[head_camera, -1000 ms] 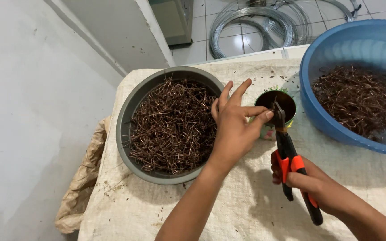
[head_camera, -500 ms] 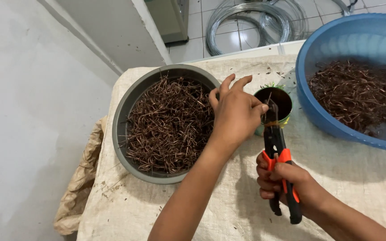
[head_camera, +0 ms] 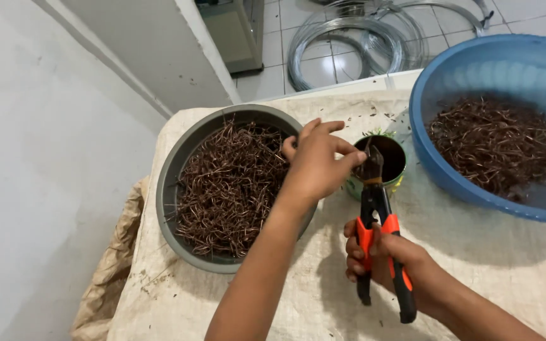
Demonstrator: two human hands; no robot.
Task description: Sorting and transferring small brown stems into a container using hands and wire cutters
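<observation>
My right hand point(head_camera: 383, 256) grips orange-and-black cutting pliers point(head_camera: 377, 215) by the handles, jaws pointing up over a small dark cup point(head_camera: 390, 158). My left hand point(head_camera: 317, 161) hovers between the cup and the grey bowl point(head_camera: 175, 170), its thumb and forefinger pinched together at the plier jaws. Whether a thin piece of wire is between them I cannot tell. The grey bowl is full of short brown wire pieces point(head_camera: 229, 183).
A large blue basin point(head_camera: 431, 126) at the right holds more brown wire pieces point(head_camera: 497, 142). Everything sits on a table covered in beige sackcloth point(head_camera: 513, 271). Coils of silver wire point(head_camera: 349, 44) lie on the tiled floor behind. A white wall runs along the left.
My left hand's fingers have closed from spread to a pinch at the plier jaws. My right hand with the pliers has shifted slightly left, toward the cup.
</observation>
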